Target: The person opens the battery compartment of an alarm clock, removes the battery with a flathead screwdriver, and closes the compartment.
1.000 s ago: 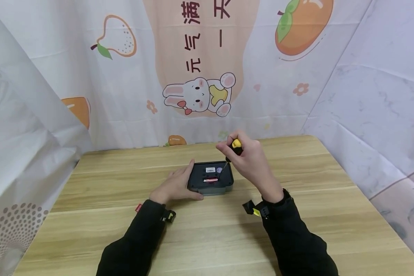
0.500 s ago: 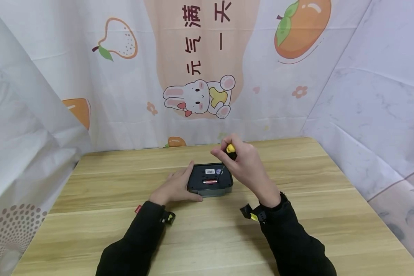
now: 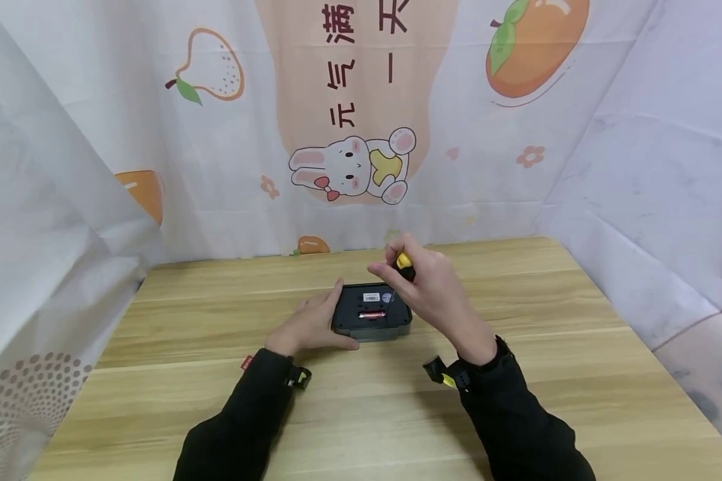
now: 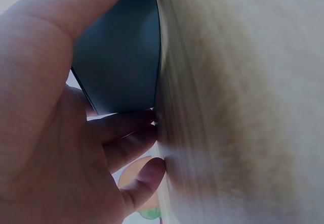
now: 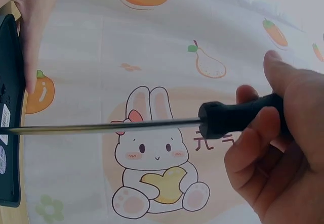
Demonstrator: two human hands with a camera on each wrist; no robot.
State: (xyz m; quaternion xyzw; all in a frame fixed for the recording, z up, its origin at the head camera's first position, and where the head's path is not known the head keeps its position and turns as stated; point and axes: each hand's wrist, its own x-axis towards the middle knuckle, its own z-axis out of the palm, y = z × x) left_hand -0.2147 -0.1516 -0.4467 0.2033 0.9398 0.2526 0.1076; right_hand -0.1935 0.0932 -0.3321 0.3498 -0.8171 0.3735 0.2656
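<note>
A black rectangular battery-powered device (image 3: pixel 361 325) lies on the table, with a red-and-silver battery (image 3: pixel 372 314) and a white barcode label (image 3: pixel 371 297) on its upper side. My left hand (image 3: pixel 309 324) grips its left end, thumb along the near side and fingers at the far side; the left wrist view shows the dark side wall (image 4: pixel 121 52) against the palm. In my right hand (image 3: pixel 436 287) is a screwdriver (image 5: pixel 238 119) with a black-and-yellow handle. Its long shaft (image 5: pixel 106 128) runs down to the device beside the battery; the tip is hard to make out.
The wooden table (image 3: pixel 361 414) reaches back to a printed curtain (image 3: pixel 216 153) with fruit and a rabbit. A marbled cloth (image 3: pixel 656 167) hangs at the right and a white cloth (image 3: pixel 36 234) at the left.
My right hand has come down and slightly left with the screwdriver, its handle now lower over the device. The left hand keeps its grip. The head view has shifted slightly.
</note>
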